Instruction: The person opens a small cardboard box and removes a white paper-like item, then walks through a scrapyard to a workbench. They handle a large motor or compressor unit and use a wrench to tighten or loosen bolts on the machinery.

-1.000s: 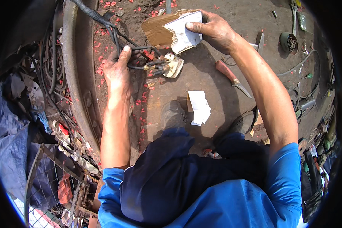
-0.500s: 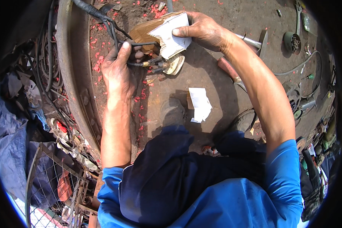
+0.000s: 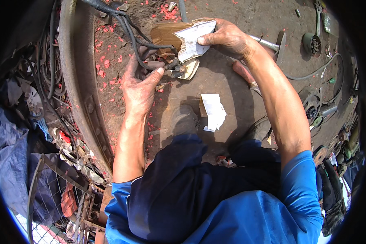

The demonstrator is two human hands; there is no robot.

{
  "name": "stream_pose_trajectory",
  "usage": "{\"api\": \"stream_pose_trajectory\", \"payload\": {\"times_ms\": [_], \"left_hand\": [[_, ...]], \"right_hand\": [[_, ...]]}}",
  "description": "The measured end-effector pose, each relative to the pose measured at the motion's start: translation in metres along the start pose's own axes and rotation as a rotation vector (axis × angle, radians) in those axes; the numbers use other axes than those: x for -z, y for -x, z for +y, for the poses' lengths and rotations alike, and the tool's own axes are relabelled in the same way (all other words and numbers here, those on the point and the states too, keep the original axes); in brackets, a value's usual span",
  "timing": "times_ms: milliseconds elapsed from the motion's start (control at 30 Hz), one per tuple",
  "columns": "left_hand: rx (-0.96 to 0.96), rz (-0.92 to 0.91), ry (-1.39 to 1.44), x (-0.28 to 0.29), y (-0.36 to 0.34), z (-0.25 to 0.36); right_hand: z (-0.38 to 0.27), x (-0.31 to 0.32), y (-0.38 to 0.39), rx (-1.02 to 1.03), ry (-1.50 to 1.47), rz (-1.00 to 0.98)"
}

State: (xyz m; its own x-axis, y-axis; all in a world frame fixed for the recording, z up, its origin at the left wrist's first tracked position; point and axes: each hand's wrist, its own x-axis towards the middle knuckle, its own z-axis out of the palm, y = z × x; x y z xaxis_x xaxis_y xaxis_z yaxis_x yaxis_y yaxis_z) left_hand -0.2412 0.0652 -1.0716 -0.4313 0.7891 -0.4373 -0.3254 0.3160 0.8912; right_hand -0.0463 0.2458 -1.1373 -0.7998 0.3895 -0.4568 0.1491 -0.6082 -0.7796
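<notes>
Black cables (image 3: 130, 30) run down from the upper left, and the fingers of my left hand (image 3: 140, 83) are curled round their lower ends. My right hand (image 3: 229, 38) pinches a folded, torn piece of cardboard (image 3: 196, 40), white on one side and brown on the other, thumb on its white face. Its brown part (image 3: 163, 33) stands behind the cable ends. Just under the cardboard's lower edge, beside the cable ends, is a pale, flat, rounded piece (image 3: 191, 69); what it is I cannot tell.
Another torn white cardboard piece (image 3: 215, 112) lies on the ground by my shoe (image 3: 185, 118). A red-handled tool (image 3: 243, 72), a wrench (image 3: 319, 18) and a round dark container (image 3: 312, 44) lie to the right. A curved metal rim (image 3: 69, 61) and wire mesh (image 3: 57, 195) border the left.
Both hands have shifted to the right, carrying the cardboard and the cable ends along. My left thumb now lies lower, pointing right along the cables.
</notes>
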Motion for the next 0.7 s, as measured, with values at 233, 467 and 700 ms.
{"api": "stream_pose_trajectory", "payload": {"times_ms": [233, 467, 700], "left_hand": [[-0.082, -0.069, -0.253, -0.003, 0.004, -0.006], [-0.133, -0.100, -0.265, -0.001, 0.003, -0.022], [-0.201, -0.044, -0.387, -0.002, 0.004, -0.030]], "right_hand": [[-0.012, 0.014, -0.013, -0.100, 0.039, -0.055], [-0.027, 0.013, -0.031, -0.124, 0.191, -0.125], [-0.035, 0.007, -0.039, -0.147, 0.230, -0.214]]}}
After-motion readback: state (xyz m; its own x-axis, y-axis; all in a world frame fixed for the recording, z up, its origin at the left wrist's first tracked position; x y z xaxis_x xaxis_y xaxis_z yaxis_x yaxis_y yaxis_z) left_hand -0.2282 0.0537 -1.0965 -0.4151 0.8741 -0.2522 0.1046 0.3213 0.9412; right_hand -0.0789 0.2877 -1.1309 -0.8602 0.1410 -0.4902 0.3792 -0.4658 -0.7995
